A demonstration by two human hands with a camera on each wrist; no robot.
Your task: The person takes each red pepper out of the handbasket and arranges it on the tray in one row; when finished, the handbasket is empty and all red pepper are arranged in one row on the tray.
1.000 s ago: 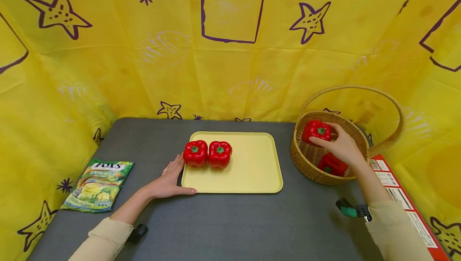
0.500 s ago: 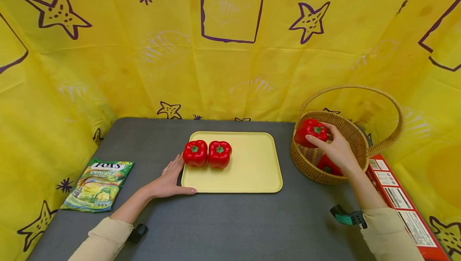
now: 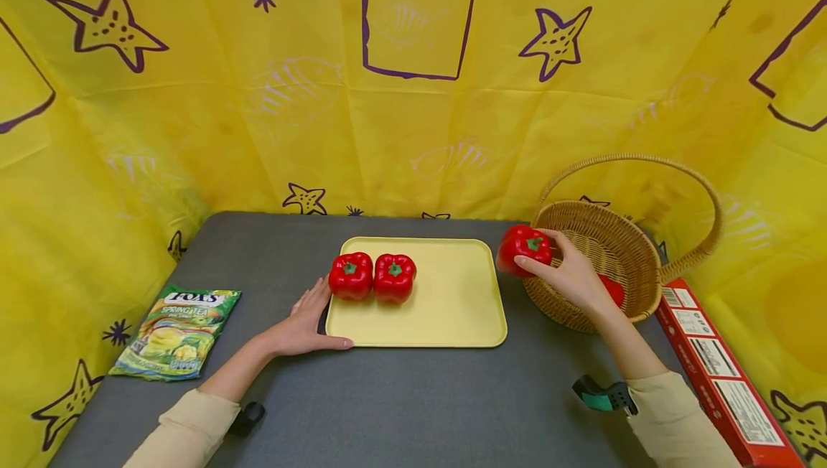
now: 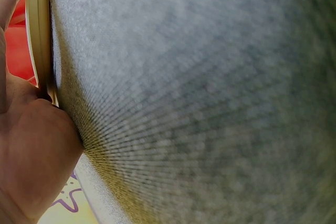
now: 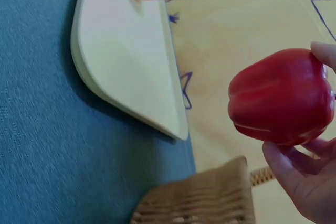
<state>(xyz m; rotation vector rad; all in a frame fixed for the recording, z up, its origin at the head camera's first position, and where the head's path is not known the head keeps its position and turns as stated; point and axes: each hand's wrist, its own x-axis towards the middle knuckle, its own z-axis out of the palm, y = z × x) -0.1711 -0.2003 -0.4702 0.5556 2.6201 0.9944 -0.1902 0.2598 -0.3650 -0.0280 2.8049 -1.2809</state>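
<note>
My right hand (image 3: 568, 274) grips a red bell pepper (image 3: 524, 250) with a green stem, between thumb and fingers, at the left rim of the wicker basket (image 3: 597, 227). The right wrist view shows this pepper (image 5: 281, 98) in the fingers, with the tray's corner beyond. Another red pepper (image 3: 611, 290) lies in the basket, partly hidden by my right wrist. On the left end of the pale yellow tray (image 3: 452, 303), two red peppers stand side by side, a left one (image 3: 351, 275) and a right one (image 3: 395, 278). My left hand (image 3: 304, 324) rests with fingers extended against the tray's left edge.
A green candy bag (image 3: 177, 335) lies at the left of the dark grey table (image 3: 413, 403). Beside the basket, a red box (image 3: 726, 375) runs along the right edge. The basket's tall handle (image 3: 646, 158) arches up, and a yellow patterned cloth (image 3: 413, 130) hangs behind.
My right hand has carried the pepper leftward from inside the basket to beyond its left rim. The left hand and the two peppers on the tray have stayed in place.
</note>
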